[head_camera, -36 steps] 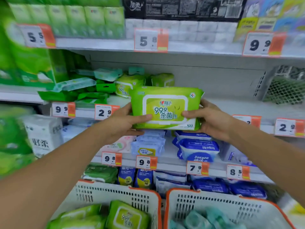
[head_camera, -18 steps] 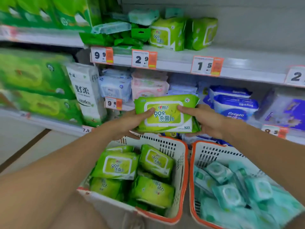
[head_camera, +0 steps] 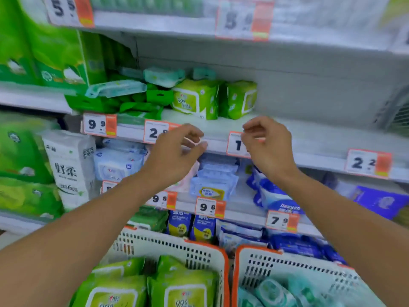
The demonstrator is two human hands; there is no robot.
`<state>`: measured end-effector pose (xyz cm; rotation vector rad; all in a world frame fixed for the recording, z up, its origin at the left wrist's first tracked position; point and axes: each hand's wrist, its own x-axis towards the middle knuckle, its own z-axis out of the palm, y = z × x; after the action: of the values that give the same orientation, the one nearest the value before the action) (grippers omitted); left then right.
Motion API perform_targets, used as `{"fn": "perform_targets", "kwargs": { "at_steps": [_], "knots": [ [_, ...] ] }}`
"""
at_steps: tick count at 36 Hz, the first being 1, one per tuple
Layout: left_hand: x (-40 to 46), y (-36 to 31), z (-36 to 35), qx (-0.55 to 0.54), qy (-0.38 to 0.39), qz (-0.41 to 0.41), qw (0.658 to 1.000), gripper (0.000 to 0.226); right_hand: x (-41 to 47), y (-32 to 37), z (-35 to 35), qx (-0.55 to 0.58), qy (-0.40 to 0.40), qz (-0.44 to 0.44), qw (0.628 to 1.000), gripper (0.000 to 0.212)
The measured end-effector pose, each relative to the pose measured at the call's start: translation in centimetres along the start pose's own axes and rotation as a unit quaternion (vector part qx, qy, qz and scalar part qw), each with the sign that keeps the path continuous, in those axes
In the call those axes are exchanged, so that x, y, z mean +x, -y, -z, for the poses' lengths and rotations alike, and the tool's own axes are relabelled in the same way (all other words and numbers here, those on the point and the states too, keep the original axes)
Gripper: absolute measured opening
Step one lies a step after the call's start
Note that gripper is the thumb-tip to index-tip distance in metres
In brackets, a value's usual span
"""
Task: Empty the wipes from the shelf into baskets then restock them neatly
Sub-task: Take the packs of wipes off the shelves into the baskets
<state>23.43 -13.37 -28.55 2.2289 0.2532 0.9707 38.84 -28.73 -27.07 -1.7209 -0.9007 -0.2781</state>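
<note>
Two empty hands hang in front of the middle shelf (head_camera: 309,140), raised toward the lime-green wipe packs (head_camera: 194,99) standing upright at its far side; my guess is they are lined up to lift the next pack. The left hand (head_camera: 174,151) has its fingers loosely curled with thumb and forefinger apart, holding nothing. The right hand (head_camera: 265,145) has its fingertips drawn close together, also around nothing. Near the bottom, the left basket (head_camera: 177,244), white perforated plastic with an orange rim, holds more lime-green packs (head_camera: 181,286), soft glossy pouches with pale rectangular lids. The right basket (head_camera: 287,262) holds teal packs (head_camera: 272,289). More teal packs (head_camera: 163,76) lie stacked at the shelf's far left.
</note>
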Motion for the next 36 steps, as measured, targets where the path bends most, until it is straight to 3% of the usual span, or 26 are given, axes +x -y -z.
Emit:
{"fn": "perform_targets", "kwargs": {
  "at_steps": [3,5,7,10,12,14,17,21,23,25,29,32,36],
  "knots": [
    [6.0,-2.1,-1.5,0.086,-0.037,-0.108,0.99,0.028,5.4,-0.5,2.4,-0.044,-0.063,0.058,0.995,0.024],
    [9.9,-2.4,-2.7,0.184,0.002,-0.103,0.978,0.043,9.0,-1.9,3.3,-0.097,-0.051,0.03,0.994,0.037],
    [13.2,-1.7,-3.9,0.275,0.083,-0.031,0.957,0.052,12.1,-3.8,3.7,-0.169,0.019,-0.015,0.985,0.058],
    [16.3,0.2,-5.3,0.363,0.241,0.079,0.897,0.066,15.9,-6.1,2.8,-0.289,0.152,0.024,0.945,0.082],
    [17.1,1.1,-6.2,0.411,0.326,0.093,0.846,0.067,18.0,-6.8,1.1,-0.321,0.214,0.082,0.919,0.088],
    [17.5,1.3,-6.6,0.438,0.378,0.093,0.811,0.062,20.1,-7.1,-1.0,-0.35,0.254,0.144,0.89,0.08],
    [18.3,1.8,-6.2,0.427,0.4,0.115,0.803,0.058,23.6,-7.7,-4.5,-0.432,0.277,0.182,0.838,0.085],
    [19.4,2.4,-5.6,0.428,0.415,0.115,0.795,0.063,27.7,-8.2,-6.7,-0.449,0.336,0.12,0.819,0.13],
    [19.7,2.4,-5.5,0.434,0.423,0.112,0.788,0.065,28.9,-7.8,-6.6,-0.449,0.368,0.104,0.807,0.141],
    [19.8,2.2,-5.4,0.436,0.424,0.11,0.786,0.066,29.4,-7.4,-6.3,-0.475,0.356,0.131,0.794,0.132],
    [19.4,2.1,-5.5,0.433,0.422,0.106,0.789,0.066,27.8,-6.0,-4.6,-0.51,0.314,0.173,0.782,0.084],
    [18.9,2.2,-5.5,0.422,0.413,0.114,0.799,0.064,26.0,-5.6,-2.6,-0.46,0.272,0.167,0.829,0.055],
    [18.8,2.1,-5.4,0.411,0.405,0.12,0.808,0.065,23.6,-5.7,-1.3,-0.381,0.281,0.117,0.873,0.05]
  ]
}}
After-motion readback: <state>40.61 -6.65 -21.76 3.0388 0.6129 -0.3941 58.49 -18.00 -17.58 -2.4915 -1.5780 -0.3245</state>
